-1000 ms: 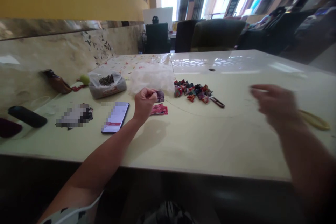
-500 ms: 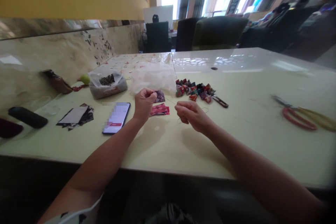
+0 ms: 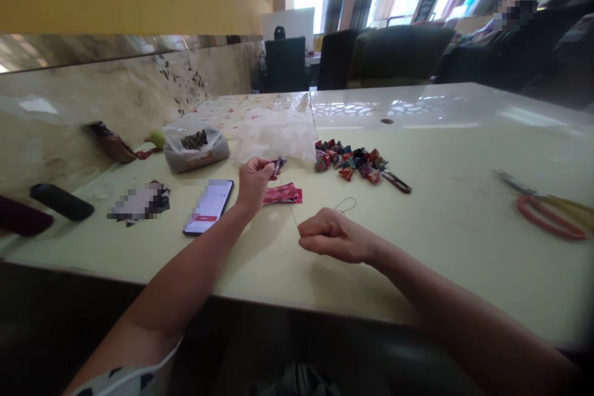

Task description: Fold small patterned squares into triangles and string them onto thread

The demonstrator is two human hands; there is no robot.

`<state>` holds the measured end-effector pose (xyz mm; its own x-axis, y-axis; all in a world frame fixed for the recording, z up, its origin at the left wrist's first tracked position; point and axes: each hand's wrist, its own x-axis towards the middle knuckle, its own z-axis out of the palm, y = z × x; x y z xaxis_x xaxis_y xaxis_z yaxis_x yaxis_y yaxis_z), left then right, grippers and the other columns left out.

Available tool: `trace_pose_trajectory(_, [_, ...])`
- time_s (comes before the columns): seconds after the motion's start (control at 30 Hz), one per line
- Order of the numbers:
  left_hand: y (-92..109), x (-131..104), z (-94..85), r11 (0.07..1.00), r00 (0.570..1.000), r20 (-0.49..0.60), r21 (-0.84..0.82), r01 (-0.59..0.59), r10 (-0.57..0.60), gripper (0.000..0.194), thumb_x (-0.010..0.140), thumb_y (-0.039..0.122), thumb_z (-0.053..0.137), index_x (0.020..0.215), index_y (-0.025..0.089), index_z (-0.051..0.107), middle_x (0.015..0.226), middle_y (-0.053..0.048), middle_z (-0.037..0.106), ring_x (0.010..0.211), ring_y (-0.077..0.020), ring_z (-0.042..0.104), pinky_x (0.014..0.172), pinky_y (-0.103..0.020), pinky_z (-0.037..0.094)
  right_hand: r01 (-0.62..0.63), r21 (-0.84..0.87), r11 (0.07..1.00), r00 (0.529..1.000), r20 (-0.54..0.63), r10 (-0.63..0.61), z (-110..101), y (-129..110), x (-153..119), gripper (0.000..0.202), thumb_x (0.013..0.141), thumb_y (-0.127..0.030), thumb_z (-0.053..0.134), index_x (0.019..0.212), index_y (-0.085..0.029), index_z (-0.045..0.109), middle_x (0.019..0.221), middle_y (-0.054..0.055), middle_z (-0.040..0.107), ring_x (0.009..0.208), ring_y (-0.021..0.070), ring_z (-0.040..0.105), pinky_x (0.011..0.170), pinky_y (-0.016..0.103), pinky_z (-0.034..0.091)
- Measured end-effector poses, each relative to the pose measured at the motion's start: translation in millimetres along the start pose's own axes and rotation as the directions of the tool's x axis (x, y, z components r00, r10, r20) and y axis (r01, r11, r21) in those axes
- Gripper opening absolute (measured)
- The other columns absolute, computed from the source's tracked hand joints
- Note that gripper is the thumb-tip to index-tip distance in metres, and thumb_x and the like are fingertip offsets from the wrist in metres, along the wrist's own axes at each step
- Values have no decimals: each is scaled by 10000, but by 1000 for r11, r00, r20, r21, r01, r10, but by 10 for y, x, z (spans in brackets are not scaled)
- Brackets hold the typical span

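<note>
Between the thumb and fingers of my left hand [image 3: 254, 185] is a small piece of purple patterned fabric [image 3: 279, 166], held above the table. My right hand [image 3: 341, 236] is closed, nearer to me and to the right. A thin thread [image 3: 294, 217] stretches taut from the fabric down to its fingers; whether a needle is in them too, I cannot tell. A loose loop of thread [image 3: 347, 203] shows behind the right hand. Pink and red patterned fabric pieces [image 3: 285, 193] lie on the table just below my left hand.
Left of my hands are a phone [image 3: 208, 207], a fabric stack [image 3: 139, 203], a plastic bag with dark bits [image 3: 197, 154] and dark thread spools [image 3: 62, 205]. Small stuffed fabric pieces [image 3: 350, 161] lie behind, beside thread snips [image 3: 396, 181]. Large scissors [image 3: 550, 216] lie right.
My right hand has moved down and toward me, drawing the thread longer and steeper. The purple fabric has turned in my left hand, showing less of its face. The view has shifted slightly.
</note>
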<state>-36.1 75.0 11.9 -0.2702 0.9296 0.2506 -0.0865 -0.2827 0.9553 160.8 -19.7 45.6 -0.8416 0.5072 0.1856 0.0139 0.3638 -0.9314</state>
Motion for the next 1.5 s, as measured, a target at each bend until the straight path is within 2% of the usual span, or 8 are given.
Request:
trace_pose_trajectory(0.13, [34, -41, 11, 988, 989, 47, 60, -145, 143, 81, 737, 213, 698, 765, 146, 663, 719, -23, 701, 619, -110, 636, 630, -244, 538, -128, -119, 985, 979, -173, 106, -78, 125, 18, 399, 892, -381, 630, 607, -180, 439, 569, -60, 329, 538, 65, 284, 508, 238, 237])
trace_pose_trajectory(0.3, [118, -250, 90, 926, 942, 141, 191, -327, 303, 28, 771, 177, 670, 763, 157, 652, 893, -58, 741, 656, -98, 638, 630, -220, 525, -206, -8, 979, 710, -690, 144, -143, 303, 92, 300, 837, -436, 679, 758, -147, 656, 633, -23, 498, 580, 83, 366, 537, 247, 275])
trace_pose_trajectory(0.53, [80, -553, 228, 841, 854, 378, 267, -470, 357, 99, 801, 210, 701, 738, 183, 629, 900, -53, 707, 702, -118, 646, 627, -223, 531, -8, 368, 930, 593, -747, 300, -88, 372, 158, 249, 687, -384, 767, 737, -183, 628, 530, -74, 423, 462, 58, 314, 433, 235, 216])
trace_pose_trajectory(0.63, [59, -582, 252, 883, 878, 373, 240, -403, 300, 93, 787, 223, 709, 743, 181, 638, 894, -56, 709, 710, -127, 652, 640, -235, 549, 15, 451, 893, 562, -742, 366, -77, 372, 156, 233, 650, -326, 738, 654, -200, 542, 491, -83, 399, 425, 50, 311, 413, 224, 220])
trace_pose_trajectory(0.83, [59, -562, 257, 989, 973, 215, 111, -103, 77, 108, 779, 270, 694, 794, 164, 682, 917, -59, 724, 718, -128, 648, 634, -240, 560, 1, 714, 700, 666, -523, 532, -53, 377, 165, 277, 596, -251, 719, 640, -218, 448, 445, -129, 234, 403, 38, 186, 399, 205, 144])
trace_pose_trajectory(1.07, [34, -539, 261, 998, 987, 158, 48, -30, 22, 159, 752, 303, 724, 743, 165, 646, 857, -44, 708, 691, -113, 625, 612, -227, 545, -46, 648, 760, 628, -573, 526, -84, 411, 167, 223, 631, -219, 674, 639, -211, 451, 450, -107, 284, 410, 46, 235, 398, 207, 162])
trace_pose_trajectory(1.33, [70, -445, 198, 992, 991, 92, 82, -100, 93, 138, 781, 296, 725, 805, 161, 701, 807, -35, 719, 684, -119, 627, 655, -241, 547, -122, 682, 722, 883, -258, 392, -9, 346, 98, 354, 780, -453, 774, 750, -202, 525, 499, -118, 261, 448, 50, 154, 410, 206, 129])
trace_pose_trajectory(1.5, [24, -345, 159, 990, 992, 54, 78, -121, 117, 129, 770, 285, 729, 813, 165, 706, 727, -4, 685, 612, -102, 585, 601, -221, 510, -100, 633, 768, 940, -192, 282, 77, 264, 82, 389, 868, -368, 672, 662, -214, 381, 533, -95, 294, 467, 52, 209, 430, 193, 181])
